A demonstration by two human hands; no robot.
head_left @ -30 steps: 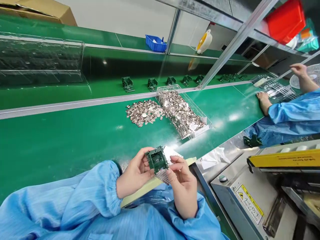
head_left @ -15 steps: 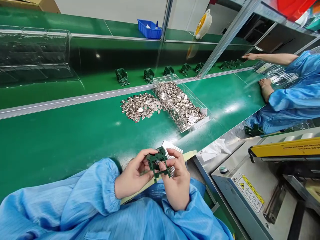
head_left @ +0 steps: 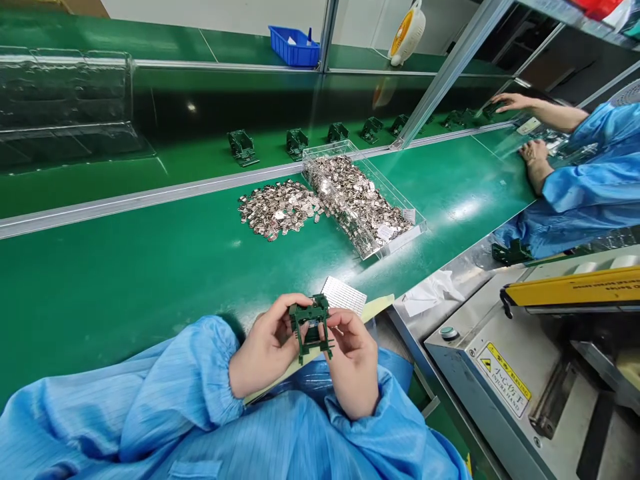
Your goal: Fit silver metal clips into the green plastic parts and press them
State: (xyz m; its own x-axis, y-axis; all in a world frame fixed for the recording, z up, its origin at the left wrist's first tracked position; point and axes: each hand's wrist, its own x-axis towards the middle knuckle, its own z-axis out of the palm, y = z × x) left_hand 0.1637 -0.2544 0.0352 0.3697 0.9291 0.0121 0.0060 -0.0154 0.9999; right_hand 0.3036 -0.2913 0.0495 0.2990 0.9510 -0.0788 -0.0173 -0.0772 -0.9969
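A dark green plastic frame (head_left: 311,313) with open sides and thin legs is held between both hands, just past the bench's near edge. My left hand (head_left: 267,343) grips its left side, fingers on top and thumb below. My right hand (head_left: 353,360) pinches the right side, fingertips closed against it. Whether a small piece sits between the right fingers and the frame is hidden. Just beyond the hands lies a white ribbed block (head_left: 344,295). Farther off, small silvery metal pieces (head_left: 280,208) are heaped beside a clear plastic box (head_left: 395,248) full of the same pieces.
Several similar green frames (head_left: 243,147) stand in a row along the back channel. A co-worker's hands (head_left: 535,160) are at the far right. A grey machine (head_left: 480,347) with a warning label stands at right. A blue bin (head_left: 294,48) and a fan (head_left: 407,33) sit on the shelf.
The green frame has turned more upright in my hands, and my right fingers have shifted to its right edge. The co-worker's far hand has moved slightly.
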